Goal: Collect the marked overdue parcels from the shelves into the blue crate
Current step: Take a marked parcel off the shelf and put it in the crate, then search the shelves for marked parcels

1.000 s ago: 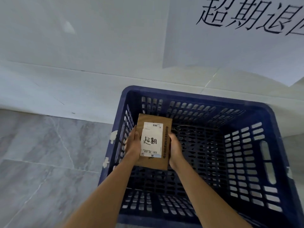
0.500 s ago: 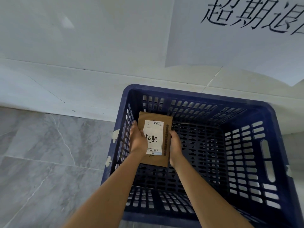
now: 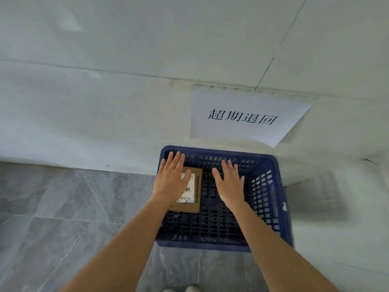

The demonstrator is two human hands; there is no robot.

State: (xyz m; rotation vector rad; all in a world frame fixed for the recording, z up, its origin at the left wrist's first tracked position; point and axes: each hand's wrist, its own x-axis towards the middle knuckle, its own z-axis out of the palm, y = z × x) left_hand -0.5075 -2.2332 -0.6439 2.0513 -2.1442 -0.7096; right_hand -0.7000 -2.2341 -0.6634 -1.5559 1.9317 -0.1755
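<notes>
Left hand flat with fingers spread, empty, right hand likewise beside it, brown parcel lying partly beneath the left hand on the blue crate floor, handwritten paper sign on the wall beyond the fingertips

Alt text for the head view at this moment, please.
A brown parcel lies in the blue crate, left of middle. Left hand and right hand hover open above it, under a paper wall sign.
</notes>
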